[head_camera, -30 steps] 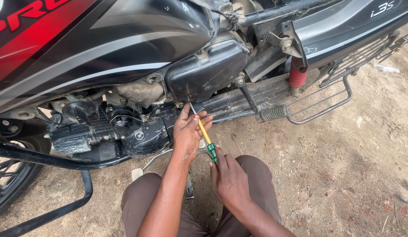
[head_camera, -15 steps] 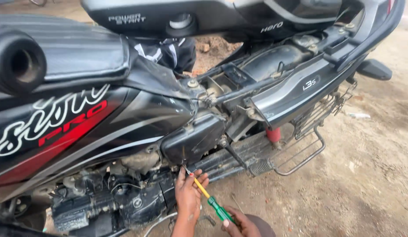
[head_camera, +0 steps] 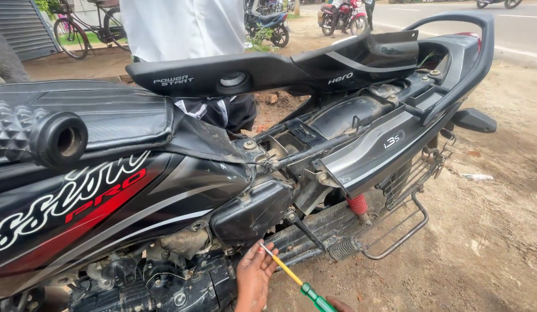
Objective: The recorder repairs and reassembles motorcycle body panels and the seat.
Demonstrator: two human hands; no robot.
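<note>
View's tilted up since a second ago; my hands now sit at the bottom edge. Left hand [head_camera: 254, 280] fingers steady the screwdriver [head_camera: 294, 278] shaft, tip below the black side cover [head_camera: 251, 211]. Right hand [head_camera: 339, 304] grips its green handle, mostly cropped.

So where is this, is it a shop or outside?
Probably an open-air roadside repair spot. The black motorcycle stands on bare dirt ground, a paved road runs behind with parked motorbikes, and the left hand steadies a screwdriver by the engine.
</note>
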